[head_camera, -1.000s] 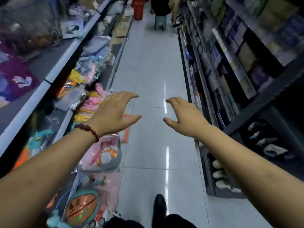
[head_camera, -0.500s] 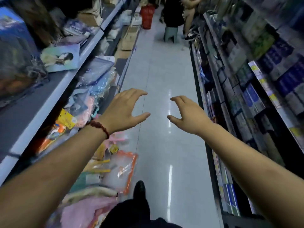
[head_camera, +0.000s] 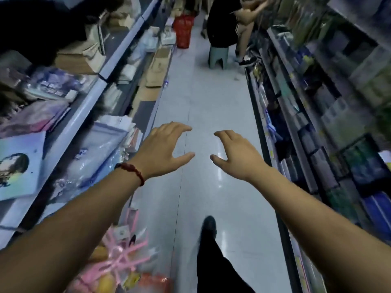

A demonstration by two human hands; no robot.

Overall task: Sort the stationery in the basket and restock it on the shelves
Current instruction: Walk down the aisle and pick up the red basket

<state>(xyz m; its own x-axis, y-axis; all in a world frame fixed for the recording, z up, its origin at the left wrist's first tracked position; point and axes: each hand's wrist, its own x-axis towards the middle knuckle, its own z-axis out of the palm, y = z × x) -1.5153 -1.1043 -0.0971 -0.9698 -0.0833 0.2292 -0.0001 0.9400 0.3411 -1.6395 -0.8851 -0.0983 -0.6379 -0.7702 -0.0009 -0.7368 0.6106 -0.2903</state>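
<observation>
The left hand (head_camera: 163,149) and the right hand (head_camera: 237,154) are held out over the shiny floor (head_camera: 201,98) of a shop aisle. Both hold nothing. Their fingers are bent a little and spread wide, with a gap between the 2 hands. I think they are held this way to be ready to grab something wide.

A red basket (head_camera: 183,31) stands on the floor far ahead of the left hand, close to the left shelves (head_camera: 69,132). It is well apart from both hands, so no sorting can start yet. What is in it is too blurry to tell.

The right shelves (head_camera: 296,132) run just past the right hand. A black shoe (head_camera: 208,226) is set forward between the hands, so this looks like a step toward the basket. A person (head_camera: 224,22) at a green stool (head_camera: 219,57) is beside the basket, so the way there is tight.
</observation>
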